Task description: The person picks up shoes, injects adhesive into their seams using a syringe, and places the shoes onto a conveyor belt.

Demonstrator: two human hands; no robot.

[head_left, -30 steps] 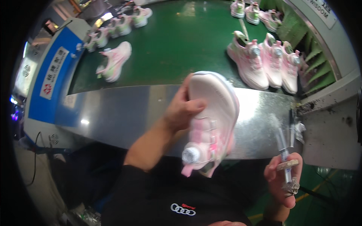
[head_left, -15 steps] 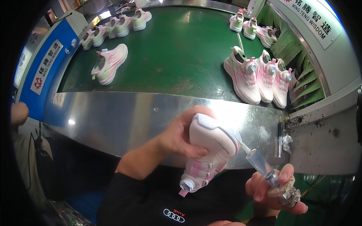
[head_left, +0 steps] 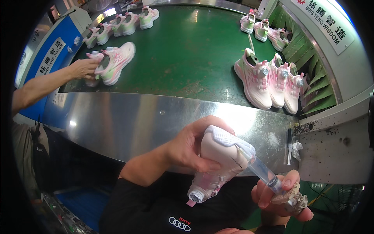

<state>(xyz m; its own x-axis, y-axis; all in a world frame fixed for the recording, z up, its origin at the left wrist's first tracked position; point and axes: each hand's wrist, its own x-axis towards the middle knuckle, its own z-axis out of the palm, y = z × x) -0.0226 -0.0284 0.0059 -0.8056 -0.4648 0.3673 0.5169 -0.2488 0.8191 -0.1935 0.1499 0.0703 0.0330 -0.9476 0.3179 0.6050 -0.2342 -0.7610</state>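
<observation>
My left hand [head_left: 191, 146] is closed round a pink and white sneaker [head_left: 220, 154], which is tilted toe-up with its dial and pull tab pointing down toward me. My right hand [head_left: 280, 193] grips a clear syringe [head_left: 263, 174] with crumpled tan wrapping round its plunger end. The syringe's tip meets the edge between the sneaker's upper and its white sole. At the far left, a co-worker's hand [head_left: 83, 69] touches a sneaker that is partly hidden beside another pink sneaker [head_left: 117, 64] on the green belt.
Three sneakers [head_left: 255, 80] stand at the right of the green belt [head_left: 175, 54]; more are behind them. Several others [head_left: 130, 24] line the far left. A second syringe [head_left: 289, 146] and crumpled white paper [head_left: 297, 148] lie on the metal ledge [head_left: 148, 124]. Green flaps [head_left: 311, 66] hang at the right.
A co-worker's arm has reached in from the left and a further sneaker now stands there by the lone one. My sneaker and syringe have shifted slightly, the syringe tip along the sole edge.
</observation>
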